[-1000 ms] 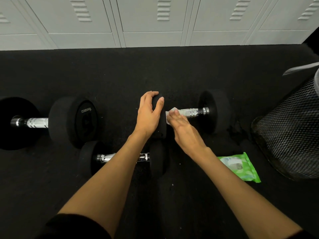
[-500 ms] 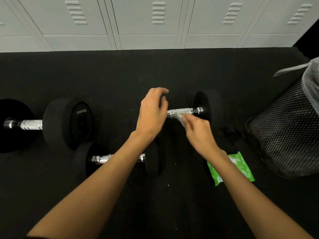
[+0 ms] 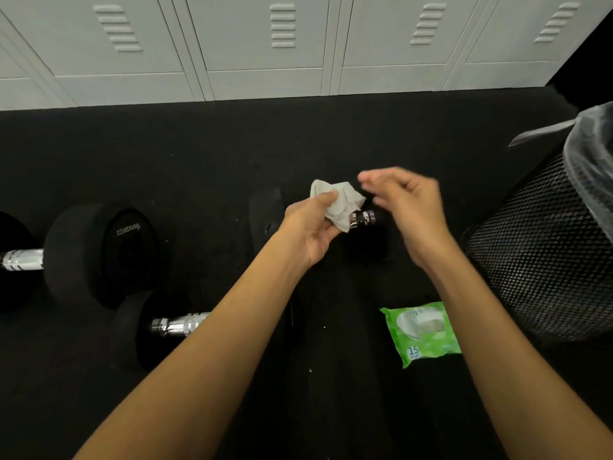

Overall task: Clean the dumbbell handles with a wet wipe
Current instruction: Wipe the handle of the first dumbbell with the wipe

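My left hand (image 3: 310, 229) pinches a crumpled white wet wipe (image 3: 338, 202) just above the chrome handle (image 3: 363, 219) of the middle dumbbell, whose black heads are partly hidden behind my hands. My right hand (image 3: 406, 207) hovers to the right of the wipe, fingers loosely curled and blurred, with nothing in it. A large dumbbell (image 3: 99, 250) lies at the left. A smaller dumbbell (image 3: 179, 323) lies nearer me, half hidden under my left forearm.
A green wet-wipe pack (image 3: 421, 332) lies on the black rubber floor (image 3: 199, 154) beside my right forearm. A black mesh bin (image 3: 544, 257) with a plastic liner stands at the right. White lockers (image 3: 265, 44) line the far wall.
The wipe has passed from my right hand to my left hand. Both hands have lifted off the middle dumbbell, and my right hand has let go and moved right.
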A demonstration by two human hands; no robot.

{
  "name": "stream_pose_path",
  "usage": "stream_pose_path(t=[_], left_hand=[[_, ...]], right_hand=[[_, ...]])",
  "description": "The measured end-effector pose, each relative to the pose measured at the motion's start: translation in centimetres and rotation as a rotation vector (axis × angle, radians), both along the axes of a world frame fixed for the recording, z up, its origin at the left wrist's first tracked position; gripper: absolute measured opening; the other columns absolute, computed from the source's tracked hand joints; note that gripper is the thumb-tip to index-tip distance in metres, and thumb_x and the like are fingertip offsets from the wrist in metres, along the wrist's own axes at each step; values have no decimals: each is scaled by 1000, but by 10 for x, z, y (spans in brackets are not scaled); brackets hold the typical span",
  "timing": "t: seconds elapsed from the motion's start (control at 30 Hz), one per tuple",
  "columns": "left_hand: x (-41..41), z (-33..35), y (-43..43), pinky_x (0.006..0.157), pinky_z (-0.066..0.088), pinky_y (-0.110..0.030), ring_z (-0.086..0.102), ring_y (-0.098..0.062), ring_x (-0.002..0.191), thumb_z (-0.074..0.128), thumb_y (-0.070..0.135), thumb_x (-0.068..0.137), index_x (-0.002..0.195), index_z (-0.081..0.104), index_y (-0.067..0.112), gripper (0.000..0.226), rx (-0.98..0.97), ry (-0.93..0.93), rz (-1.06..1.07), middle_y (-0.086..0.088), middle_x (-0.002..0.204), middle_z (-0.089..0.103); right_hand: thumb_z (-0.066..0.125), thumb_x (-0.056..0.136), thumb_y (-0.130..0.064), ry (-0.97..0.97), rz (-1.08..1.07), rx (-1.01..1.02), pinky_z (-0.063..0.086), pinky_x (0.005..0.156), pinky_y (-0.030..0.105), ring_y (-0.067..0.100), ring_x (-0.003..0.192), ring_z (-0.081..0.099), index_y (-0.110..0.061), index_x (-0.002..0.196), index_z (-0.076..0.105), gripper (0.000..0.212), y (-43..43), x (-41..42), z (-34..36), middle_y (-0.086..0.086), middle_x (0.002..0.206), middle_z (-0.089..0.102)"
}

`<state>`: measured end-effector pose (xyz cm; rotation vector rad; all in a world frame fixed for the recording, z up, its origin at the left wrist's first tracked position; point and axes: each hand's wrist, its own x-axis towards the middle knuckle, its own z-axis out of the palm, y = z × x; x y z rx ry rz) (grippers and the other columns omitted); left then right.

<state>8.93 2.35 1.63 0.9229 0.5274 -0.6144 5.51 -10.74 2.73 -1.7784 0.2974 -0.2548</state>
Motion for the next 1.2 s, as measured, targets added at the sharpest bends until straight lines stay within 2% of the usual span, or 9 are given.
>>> stream_pose_path(t=[0.1,0.17,0.23,0.3,0.4,0.6,0.83,1.1,1.2], left_hand=[[13,-9,-2,75,58,-37,69,-26,90,57,10,93,103,61,6,11,218,-145,41,-14,100,68],[22,-13,-1,74,57,-34,67,-23,90,56,14,92,91,62,15,7,600,-366,-37,-9,96,68],[29,-18,1,61,50,-28,61,-15,76,51,17,93,92,62,13,12,963,-626,-147,-5,87,64],[38,-25,-1,58,44,-25,57,-13,74,48,19,95,102,63,11,18,1148,-797,-312,-4,87,62],[46,-41,-13,75,51,-37,61,-26,91,47,18,95,111,64,13,24,1297,-839,-657,-9,100,64],[56,-49,-39,83,51,-38,61,-26,96,48,19,96,112,64,17,23,1214,-758,-928,-9,104,64],[37,-52,-13,80,51,-31,62,-14,90,46,7,96,126,57,26,37,1088,-1064,-978,-1,106,65],[56,-48,-44,71,46,-28,60,-18,90,47,14,97,119,61,20,27,1102,-862,-1007,-8,104,64],[39,-53,-33,85,49,-34,60,-22,102,46,11,96,135,49,22,40,1120,-999,-1013,-10,121,60]], right_hand=[[53,91,-26,54,-190,-302,42,77,4,-8,84,59,-26,98,72,20,-29,31,0,-16,90,67],[50,94,-35,204,-97,-460,43,80,14,2,92,59,-27,106,67,22,-38,49,-11,-11,97,64],[44,95,-45,350,22,-540,42,87,32,14,100,55,-30,111,63,29,-43,58,-29,-5,106,64],[37,98,-47,402,39,-522,38,80,34,14,92,48,-28,111,62,34,-41,61,-37,-3,103,61],[34,99,-46,390,4,-567,35,74,34,14,85,46,-25,103,62,35,-41,65,-39,-3,93,59],[35,99,-44,356,-30,-601,34,70,32,9,72,45,-25,98,61,32,-42,60,-41,-8,81,54],[37,99,-42,312,-39,-592,35,70,29,8,81,50,-28,111,60,30,-42,51,-43,-8,96,56],[37,99,-43,306,-41,-575,40,71,30,10,83,55,-27,110,62,31,-42,53,-45,-7,93,58],[38,99,-42,297,-31,-568,40,69,29,9,82,57,-26,110,62,30,-43,55,-46,-6,90,60]])
